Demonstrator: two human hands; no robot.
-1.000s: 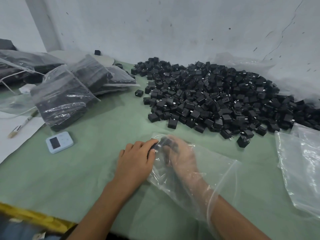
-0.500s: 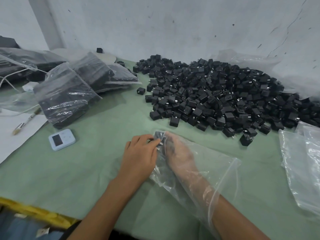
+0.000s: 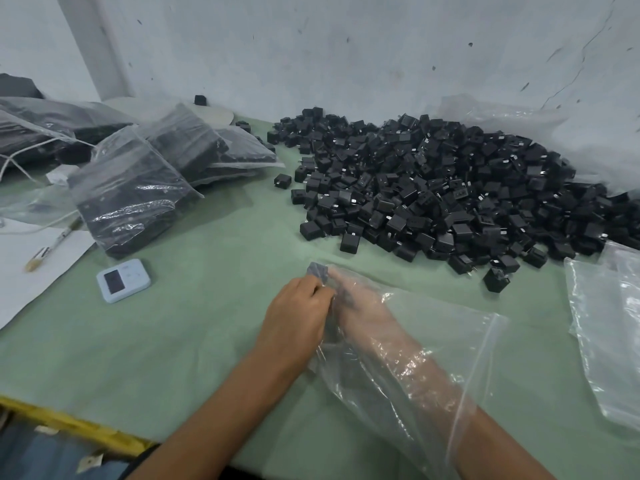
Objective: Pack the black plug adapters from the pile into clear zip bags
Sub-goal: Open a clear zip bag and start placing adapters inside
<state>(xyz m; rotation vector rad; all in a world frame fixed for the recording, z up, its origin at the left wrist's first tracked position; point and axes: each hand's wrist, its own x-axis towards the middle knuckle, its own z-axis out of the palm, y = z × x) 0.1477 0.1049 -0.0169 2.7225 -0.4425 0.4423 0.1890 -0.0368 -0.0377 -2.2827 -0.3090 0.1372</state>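
Note:
A big pile of black plug adapters (image 3: 450, 192) covers the far right of the green table (image 3: 194, 334). A clear zip bag (image 3: 436, 344) lies in front of me with its closed end toward the pile. My right hand (image 3: 360, 306) is inside the bag up to the forearm, holding black adapters (image 3: 318, 270) at the bag's far corner. My left hand (image 3: 298, 317) grips the bag from outside at that same corner, fingers curled against the plastic. How many adapters sit in the bag is unclear.
Filled bags of adapters (image 3: 138, 188) lie stacked at the left. A small light-blue device with a screen (image 3: 123, 280) sits near them, beside white paper with a pen (image 3: 52, 245). Empty clear bags (image 3: 613, 327) lie at the right edge. A yellow table rim (image 3: 69, 427) runs below.
Both hands and the bag's corner have stayed together in nearly the same spot; the fingers shifted slightly around the adapters at the corner. My view moved a little closer.

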